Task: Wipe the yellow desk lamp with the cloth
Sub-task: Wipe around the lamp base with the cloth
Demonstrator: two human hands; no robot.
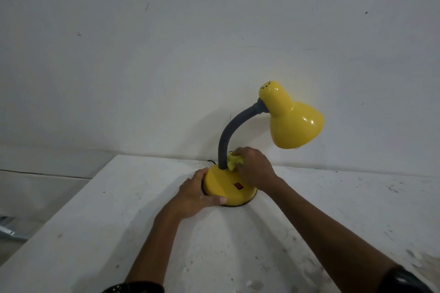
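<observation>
The yellow desk lamp stands near the far edge of a white table. Its round base (222, 185) carries a red switch (238, 186). A grey flexible neck (232, 131) curves up to the glossy yellow shade (294, 120), which points down and to the right. My left hand (198, 191) grips the left and front rim of the base. My right hand (256, 169) presses a bunched yellow cloth (234, 161) onto the top of the base, right beside the foot of the neck. Most of the cloth is hidden under my fingers.
The white table (114, 221) is scuffed and speckled with dark marks; its left edge runs diagonally down to the lower left. A plain white wall (190, 54) rises right behind the lamp. A thin black cord (211, 162) shows behind the base.
</observation>
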